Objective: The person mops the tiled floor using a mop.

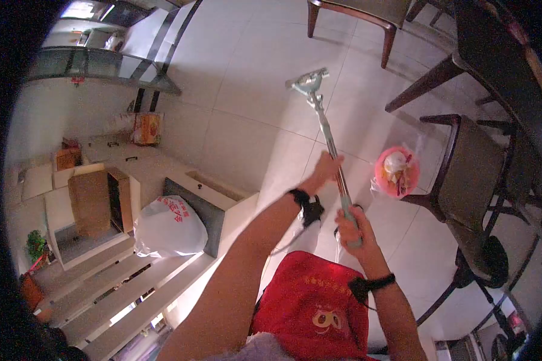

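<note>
A long-handled mop (327, 131) with a pale green and metal shaft slants up and away from me. Its flat head (309, 82) is over the tiled floor; whether it touches the tiles I cannot tell. My left hand (326, 171) is closed round the middle of the shaft. Lower down, my right hand (358, 230) grips the pale green end of the handle. Both wrists wear black bands. A red apron (313, 301) covers my front, just below the hands.
Right of the mop, a pink bin (397, 171) holding rubbish stands beside dark wooden chairs (473, 159). At left, a white plastic bag (171, 227) and an open cardboard box (99, 201) rest near a slatted bench (126, 283). A glass-topped stand (102, 63) is farther back.
</note>
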A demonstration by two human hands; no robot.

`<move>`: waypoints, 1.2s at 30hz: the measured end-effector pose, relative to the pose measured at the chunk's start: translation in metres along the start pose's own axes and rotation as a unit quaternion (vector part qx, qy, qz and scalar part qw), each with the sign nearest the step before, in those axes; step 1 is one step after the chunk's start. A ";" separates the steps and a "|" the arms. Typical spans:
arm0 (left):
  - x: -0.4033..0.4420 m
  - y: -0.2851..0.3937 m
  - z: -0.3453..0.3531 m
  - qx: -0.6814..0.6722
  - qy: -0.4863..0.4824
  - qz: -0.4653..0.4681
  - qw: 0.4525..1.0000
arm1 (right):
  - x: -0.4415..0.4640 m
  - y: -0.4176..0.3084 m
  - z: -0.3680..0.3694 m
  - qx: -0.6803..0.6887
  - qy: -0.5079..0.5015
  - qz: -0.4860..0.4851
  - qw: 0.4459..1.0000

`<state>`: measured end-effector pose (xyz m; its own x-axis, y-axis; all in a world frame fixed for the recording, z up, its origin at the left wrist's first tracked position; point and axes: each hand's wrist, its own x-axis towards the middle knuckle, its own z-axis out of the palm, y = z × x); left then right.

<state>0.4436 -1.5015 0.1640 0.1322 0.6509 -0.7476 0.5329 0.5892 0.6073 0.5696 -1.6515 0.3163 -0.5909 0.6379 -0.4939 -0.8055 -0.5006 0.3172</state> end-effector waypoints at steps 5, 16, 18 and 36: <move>0.034 0.049 -0.067 0.107 -0.028 -0.067 0.992 | 0.095 0.006 -0.006 0.160 -0.032 0.062 0.985; -0.007 -0.092 0.008 0.531 -0.147 0.207 0.808 | 0.001 0.053 -0.013 -0.035 0.277 0.068 0.958; -0.055 -0.102 0.044 0.548 -0.180 0.210 0.790 | -0.052 0.059 -0.016 -0.065 0.258 0.095 0.959; -0.155 -0.023 0.078 0.045 0.072 -0.078 0.993 | -0.123 0.053 -0.009 -0.221 0.269 0.074 0.934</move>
<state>0.4762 -1.6536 0.2451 -0.0766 0.6203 -0.7806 0.6113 0.6477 0.4547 0.5997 -1.7617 0.3868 -0.4906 0.2149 -0.8445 -0.5483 -0.8293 0.1075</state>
